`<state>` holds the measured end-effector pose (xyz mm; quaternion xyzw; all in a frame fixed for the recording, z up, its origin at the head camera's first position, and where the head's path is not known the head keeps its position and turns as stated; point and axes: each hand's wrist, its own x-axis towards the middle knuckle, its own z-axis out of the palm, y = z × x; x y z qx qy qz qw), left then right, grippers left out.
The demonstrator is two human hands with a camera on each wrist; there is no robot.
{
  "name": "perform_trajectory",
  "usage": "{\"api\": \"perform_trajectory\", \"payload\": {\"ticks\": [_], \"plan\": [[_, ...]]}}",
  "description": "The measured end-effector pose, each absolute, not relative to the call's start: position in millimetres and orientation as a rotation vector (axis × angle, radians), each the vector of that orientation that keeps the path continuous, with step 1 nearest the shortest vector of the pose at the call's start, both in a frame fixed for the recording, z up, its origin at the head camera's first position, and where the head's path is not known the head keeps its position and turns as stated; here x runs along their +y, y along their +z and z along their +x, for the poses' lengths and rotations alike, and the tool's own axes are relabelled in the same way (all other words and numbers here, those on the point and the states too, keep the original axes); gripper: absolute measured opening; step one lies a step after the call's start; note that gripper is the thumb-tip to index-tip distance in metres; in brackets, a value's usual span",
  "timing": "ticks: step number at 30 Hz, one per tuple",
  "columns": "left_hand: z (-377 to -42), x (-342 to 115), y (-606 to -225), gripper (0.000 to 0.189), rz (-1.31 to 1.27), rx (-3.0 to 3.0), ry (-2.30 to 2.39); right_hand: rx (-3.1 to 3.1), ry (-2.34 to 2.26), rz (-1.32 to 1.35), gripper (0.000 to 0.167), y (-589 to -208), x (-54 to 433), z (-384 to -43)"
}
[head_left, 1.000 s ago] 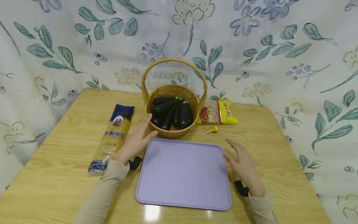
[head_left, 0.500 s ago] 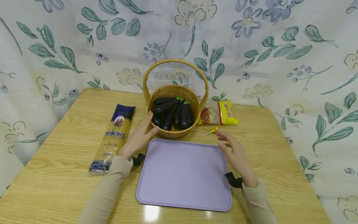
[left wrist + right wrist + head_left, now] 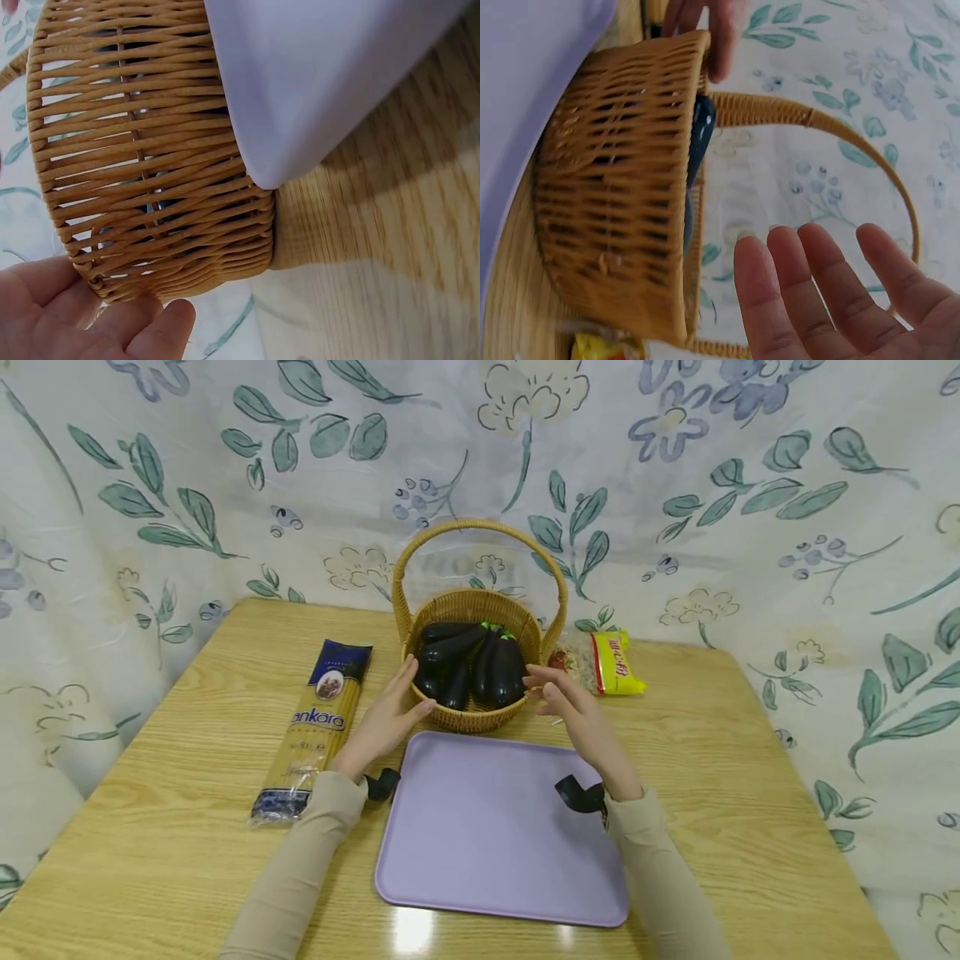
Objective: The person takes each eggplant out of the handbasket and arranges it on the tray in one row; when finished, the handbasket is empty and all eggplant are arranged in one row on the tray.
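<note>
Basket (image 3: 471, 721) of aubergines (image 3: 507, 670) sits upright on the table (image 3: 750, 835), just behind the lilac tray (image 3: 498, 831); on my feed the right hand (image 3: 581, 714) has just swung in from the tray's right side to the basket's right rim, its fingers straight, spread wide and holding nothing, and in the right wrist view they look apart from the weave; the left hand (image 3: 384, 717) has stayed at the left rim, fingers loose and touching the edge, with no firm hold that I can make out; so the basket now stands between both hands, and I judge it the thing being reached for, its right side ungripped; that arrival also hides most of the lollipop (image 3: 557, 722) from me
</note>
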<state>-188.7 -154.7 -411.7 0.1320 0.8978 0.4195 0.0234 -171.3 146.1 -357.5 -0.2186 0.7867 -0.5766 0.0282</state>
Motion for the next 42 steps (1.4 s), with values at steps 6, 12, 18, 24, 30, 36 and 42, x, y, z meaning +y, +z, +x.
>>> {"api": "perform_trajectory", "payload": {"ticks": [6,12,18,24,30,36,42], "plan": [[-189.4,-154.0,-412.6,0.075,0.384,2.787,1.291,2.268,-1.924,-0.615,0.050,-356.5,123.8,-193.3],[-190.9,-154.4,-412.1,0.074,0.378,2.782,1.307,2.198,-1.989,-0.531,0.050,-355.8,107.9,-208.6],[-193.1,-156.5,-412.9,0.074,0.377,2.788,1.302,2.110,-2.030,-0.425,0.052,-353.3,95.0,-222.4],[-194.0,-157.3,-413.6,0.073,0.378,2.799,1.311,2.039,-2.053,-0.312,0.053,-350.4,83.8,-234.8],[-192.8,-156.7,-412.0,0.072,0.391,2.800,1.308,1.999,-2.039,-0.190,0.055,-346.1,72.3,-241.9],[-190.0,-157.5,-412.7,0.070,0.379,2.790,1.282,2.034,-1.990,-0.056,0.055,-346.6,58.1,-248.4],[-190.5,-155.5,-413.1,0.070,0.377,2.789,1.285,2.075,-1.984,0.003,0.052,-347.3,49.9,-252.6]]}}
